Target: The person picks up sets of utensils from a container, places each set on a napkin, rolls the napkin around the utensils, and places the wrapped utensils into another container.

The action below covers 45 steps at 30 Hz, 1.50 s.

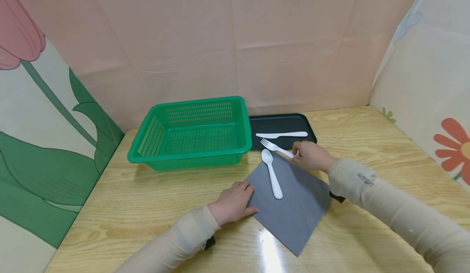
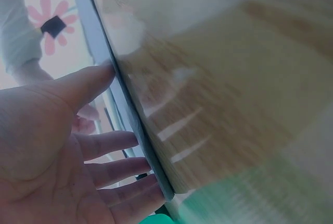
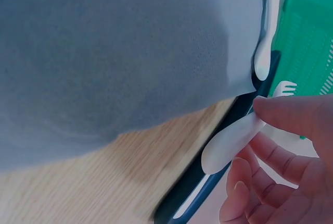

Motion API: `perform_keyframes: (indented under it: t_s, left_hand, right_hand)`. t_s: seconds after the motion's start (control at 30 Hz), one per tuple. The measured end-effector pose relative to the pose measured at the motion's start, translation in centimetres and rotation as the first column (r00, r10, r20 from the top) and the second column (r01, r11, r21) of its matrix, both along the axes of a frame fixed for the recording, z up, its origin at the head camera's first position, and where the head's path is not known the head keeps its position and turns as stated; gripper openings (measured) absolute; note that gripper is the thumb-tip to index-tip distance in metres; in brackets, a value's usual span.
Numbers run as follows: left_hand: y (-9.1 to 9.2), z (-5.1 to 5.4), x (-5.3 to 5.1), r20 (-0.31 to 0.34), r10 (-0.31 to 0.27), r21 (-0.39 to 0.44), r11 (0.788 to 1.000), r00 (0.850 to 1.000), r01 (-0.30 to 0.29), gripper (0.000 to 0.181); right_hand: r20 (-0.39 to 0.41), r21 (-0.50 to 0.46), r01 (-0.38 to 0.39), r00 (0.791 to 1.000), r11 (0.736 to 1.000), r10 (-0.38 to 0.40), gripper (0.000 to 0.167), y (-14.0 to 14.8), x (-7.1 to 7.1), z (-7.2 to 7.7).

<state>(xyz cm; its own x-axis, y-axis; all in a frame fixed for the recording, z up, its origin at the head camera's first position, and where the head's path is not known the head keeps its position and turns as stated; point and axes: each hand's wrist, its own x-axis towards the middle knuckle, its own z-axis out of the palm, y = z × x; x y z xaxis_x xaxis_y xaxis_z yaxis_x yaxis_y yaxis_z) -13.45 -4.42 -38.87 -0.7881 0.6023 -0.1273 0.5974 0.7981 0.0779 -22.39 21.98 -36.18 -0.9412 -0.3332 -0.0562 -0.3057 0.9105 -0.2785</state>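
A grey square cloth (image 1: 297,211) lies flat on the table, turned cornerwise. Across its left part rests a white spoon (image 1: 273,177), bowl toward the back. My right hand (image 1: 312,155) pinches the handle of a white fork (image 1: 273,146) between thumb and fingers, over the cloth's back corner and the front rim of a black tray (image 1: 275,123). The right wrist view shows the fork's broad handle end (image 3: 223,151) sticking out past my thumb. On the tray sits a white knife (image 1: 282,135). My left hand (image 1: 233,203) rests at the cloth's left edge, fingers extended.
A green perforated basket (image 1: 198,156) stands left of the tray, its right end beside the tray's left side. Behind both rises a pinkish sheet (image 1: 235,52). Printed panels flank the wooden table (image 1: 154,207) on the left and right.
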Motion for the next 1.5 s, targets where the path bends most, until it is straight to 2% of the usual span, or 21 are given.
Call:
perform_keyframes:
  t_s: [0.2, 0.27, 0.43, 0.73, 1.1, 1.5]
  left_hand:
    - [-0.03, -0.05, 0.04, -0.01, -0.004, -0.002, 1.0, 1.0, 0.004, 0.056]
    - [0.02, -0.05, 0.05, 0.011, 0.01, -0.01, 1.0, 1.0, -0.01, 0.058]
    - [0.0, -0.05, 0.16, 0.005, 0.007, -0.006, 1.0, 1.0, -0.007, 0.057]
    - [-0.02, -0.09, 0.07, 0.008, 0.005, -0.004, 1.0, 1.0, -0.005, 0.058]
    - [-0.01, 0.03, 0.12, 0.007, 0.006, -0.003, 1.0, 1.0, -0.006, 0.058]
    - [0.05, -0.04, 0.07, -0.004, 0.0, -0.009, 1.0, 1.0, 0.0, 0.057]
  right_hand:
    - [0.017, -0.004, -0.003, 1.0, 1.0, 0.003, 0.019, -0.05, 0.09, -0.06]
    - [0.013, -0.009, -0.011, 1.0, 1.0, 0.011, 0.019, -0.06, 0.19, -0.09]
    - [0.001, -0.012, -0.022, 1.0, 1.0, 0.022, 0.018, -0.15, 0.34, -0.2]
    - [0.088, 0.004, 0.034, 0.996, 0.999, -0.034, 0.018, -0.42, 0.08, -0.58]
    - [0.153, 0.006, 0.062, 0.986, 0.998, -0.062, 0.018, -0.65, 0.22, -0.64]
    - [0.153, -0.018, 0.04, 0.988, 0.999, -0.037, 0.019, -0.89, 0.37, -0.69]
